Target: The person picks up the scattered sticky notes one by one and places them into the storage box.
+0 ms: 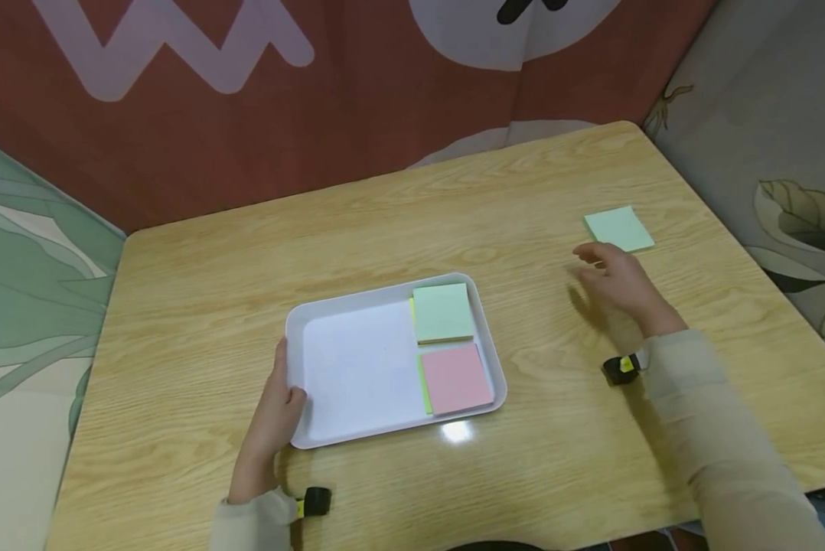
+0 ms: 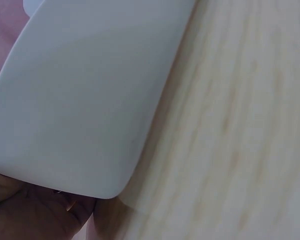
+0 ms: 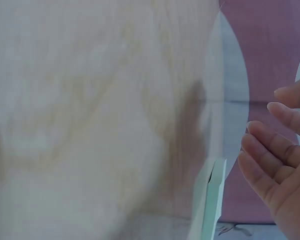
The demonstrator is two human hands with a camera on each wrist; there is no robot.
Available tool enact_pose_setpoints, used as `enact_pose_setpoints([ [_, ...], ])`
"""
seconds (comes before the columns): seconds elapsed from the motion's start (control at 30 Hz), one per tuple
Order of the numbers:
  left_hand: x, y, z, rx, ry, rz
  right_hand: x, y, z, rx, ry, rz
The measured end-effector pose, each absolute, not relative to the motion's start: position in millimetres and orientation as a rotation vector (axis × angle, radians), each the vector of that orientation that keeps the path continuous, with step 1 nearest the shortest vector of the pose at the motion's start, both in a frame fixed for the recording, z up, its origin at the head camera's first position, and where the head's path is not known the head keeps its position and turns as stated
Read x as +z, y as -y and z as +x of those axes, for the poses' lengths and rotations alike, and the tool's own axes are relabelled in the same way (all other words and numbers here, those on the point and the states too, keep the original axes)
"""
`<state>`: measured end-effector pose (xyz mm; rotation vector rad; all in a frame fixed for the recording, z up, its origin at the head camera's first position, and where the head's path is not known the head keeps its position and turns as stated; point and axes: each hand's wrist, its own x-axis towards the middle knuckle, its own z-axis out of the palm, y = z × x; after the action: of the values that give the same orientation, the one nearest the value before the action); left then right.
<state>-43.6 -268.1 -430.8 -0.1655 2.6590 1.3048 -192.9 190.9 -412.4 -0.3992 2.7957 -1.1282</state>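
My left hand (image 1: 269,419) grips the left end of a white tray (image 1: 360,375), thumb over the rim; the left wrist view shows the hand (image 2: 35,215) at the tray's corner. Inside the tray, along its right side, a mint green sticky note pad (image 1: 443,314) lies behind a pink sticky note pad (image 1: 456,379). Yellow and lime edges peek out beneath them. On the table at the right is another mint green sticky note pad (image 1: 621,228). Just in front of it hovers my right hand (image 1: 624,287), fingers loosely bent and holding nothing; the pad (image 3: 213,195) also appears in the right wrist view.
The wooden table (image 1: 543,459) ends at a red cloth wall (image 1: 357,138) behind. A green patterned panel (image 1: 34,291) borders it on the left, a grey leaf-patterned one (image 1: 764,115) on the right. Both wrists carry small black devices.
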Motion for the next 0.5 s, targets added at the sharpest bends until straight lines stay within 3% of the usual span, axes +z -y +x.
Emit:
enact_pose_setpoints([
  [0.5, -432, 268, -44, 1.319, -2.661, -0.160, -415, -213, -211, -1.108, -2.773, -0.236],
])
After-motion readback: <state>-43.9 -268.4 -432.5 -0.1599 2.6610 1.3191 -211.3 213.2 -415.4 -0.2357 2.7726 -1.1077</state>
